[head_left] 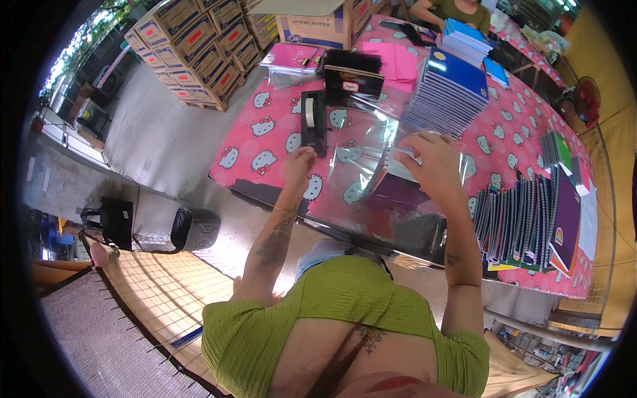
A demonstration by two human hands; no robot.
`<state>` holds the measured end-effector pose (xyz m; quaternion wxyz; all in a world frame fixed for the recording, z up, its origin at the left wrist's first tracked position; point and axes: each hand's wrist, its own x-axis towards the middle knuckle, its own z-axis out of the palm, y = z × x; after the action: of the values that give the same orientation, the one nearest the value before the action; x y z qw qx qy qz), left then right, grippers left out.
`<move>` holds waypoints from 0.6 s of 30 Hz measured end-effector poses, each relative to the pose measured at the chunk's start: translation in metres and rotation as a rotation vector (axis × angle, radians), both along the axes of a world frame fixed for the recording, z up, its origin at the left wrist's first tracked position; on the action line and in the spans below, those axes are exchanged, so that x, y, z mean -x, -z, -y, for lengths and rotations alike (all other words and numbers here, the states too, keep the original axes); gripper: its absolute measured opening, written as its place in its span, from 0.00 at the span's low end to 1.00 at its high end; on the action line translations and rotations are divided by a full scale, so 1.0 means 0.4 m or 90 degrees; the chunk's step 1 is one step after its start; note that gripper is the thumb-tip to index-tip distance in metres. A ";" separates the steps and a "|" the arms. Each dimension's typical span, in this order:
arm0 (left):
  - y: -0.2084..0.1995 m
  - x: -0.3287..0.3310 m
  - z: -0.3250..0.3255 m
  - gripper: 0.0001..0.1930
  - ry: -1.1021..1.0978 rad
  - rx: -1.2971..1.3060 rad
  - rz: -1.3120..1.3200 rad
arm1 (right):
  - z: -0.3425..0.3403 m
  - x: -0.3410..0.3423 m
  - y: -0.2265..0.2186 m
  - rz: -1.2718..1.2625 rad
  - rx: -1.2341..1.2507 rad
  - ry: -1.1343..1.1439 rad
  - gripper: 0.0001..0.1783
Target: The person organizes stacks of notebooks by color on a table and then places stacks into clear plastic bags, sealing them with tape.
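My left hand (302, 164) is closed in a pinch at the near end of a black tape dispenser (314, 136), which carries a pale roll of tape. Whatever those fingertips hold is too small to make out. My right hand (432, 162) lies with fingers apart over a purple-covered notebook (399, 190) at the table's near edge. Clear plastic film (355, 162) spreads around this notebook, shiny and wrinkled, reaching left toward the dispenser. Just beyond my right hand rises a tall stack of blue spiral notebooks (441, 93).
Spiral notebooks (514, 219) stand in a row at the right. Pink packs (292, 58), a black box (353, 76) and pink sheets (391, 65) lie at the back of the pink patterned table (255, 123). Cartons (192, 50) are piled on the floor. Another person (461, 12) sits across.
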<state>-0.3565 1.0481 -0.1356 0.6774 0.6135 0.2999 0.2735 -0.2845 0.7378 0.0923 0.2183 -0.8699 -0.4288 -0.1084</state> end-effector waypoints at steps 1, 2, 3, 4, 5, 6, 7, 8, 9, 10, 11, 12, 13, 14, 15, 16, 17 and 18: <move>-0.005 0.014 -0.012 0.07 0.008 -0.164 -0.082 | -0.009 0.009 -0.004 -0.004 -0.007 -0.010 0.15; -0.010 0.029 -0.022 0.07 0.018 -0.327 -0.165 | -0.017 0.018 -0.005 -0.008 -0.015 -0.017 0.15; -0.049 0.024 -0.028 0.08 0.035 -0.476 -0.283 | -0.015 0.024 -0.009 0.015 -0.012 -0.009 0.16; -0.112 0.028 -0.027 0.08 0.054 -0.623 -0.402 | -0.013 0.030 -0.007 0.036 -0.005 0.002 0.17; -0.184 0.021 -0.015 0.09 0.077 -0.775 -0.513 | -0.007 0.034 -0.009 0.058 0.002 0.020 0.17; -0.255 0.014 0.010 0.08 0.142 -0.748 -0.446 | -0.005 0.035 -0.014 0.068 -0.003 0.029 0.18; -0.280 0.007 0.023 0.08 0.245 -0.575 -0.199 | -0.014 0.039 -0.012 0.074 -0.009 0.024 0.19; -0.301 -0.007 0.043 0.08 0.337 -0.388 0.042 | -0.022 0.042 -0.013 0.081 -0.016 0.022 0.20; -0.338 -0.033 0.079 0.08 0.440 -0.326 0.141 | -0.027 0.044 -0.013 0.075 -0.010 0.023 0.21; -0.383 -0.070 0.116 0.09 0.542 -0.258 0.241 | -0.032 0.040 -0.017 0.071 -0.004 0.026 0.21; -0.418 -0.104 0.151 0.10 0.590 -0.273 0.225 | -0.033 0.038 -0.021 0.068 0.003 0.032 0.22; -0.448 -0.133 0.183 0.11 0.636 -0.287 0.209 | -0.038 0.039 -0.028 0.053 0.011 0.032 0.21; -0.468 -0.160 0.203 0.12 0.684 -0.302 0.195 | -0.039 0.041 -0.038 0.040 0.020 0.037 0.21; -0.478 -0.181 0.205 0.12 0.709 -0.354 0.219 | -0.034 0.041 -0.047 0.027 0.029 0.042 0.21; -0.485 -0.193 0.198 0.12 0.732 -0.407 0.238 | -0.025 0.042 -0.047 0.013 0.026 0.025 0.20; -0.492 -0.203 0.191 0.12 0.754 -0.461 0.257 | -0.013 0.042 -0.047 0.000 0.024 0.009 0.20; -0.500 -0.212 0.182 0.11 0.760 -0.481 0.284 | 0.000 0.041 -0.048 -0.013 0.021 -0.009 0.20; -0.507 -0.219 0.176 0.10 0.771 -0.500 0.309 | 0.024 0.033 -0.048 -0.038 0.098 -0.001 0.19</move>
<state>-0.2688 0.9778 0.0672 0.4883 0.7895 -0.3657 0.0678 -0.2978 0.7282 0.1117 0.1636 -0.8866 -0.4298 -0.0495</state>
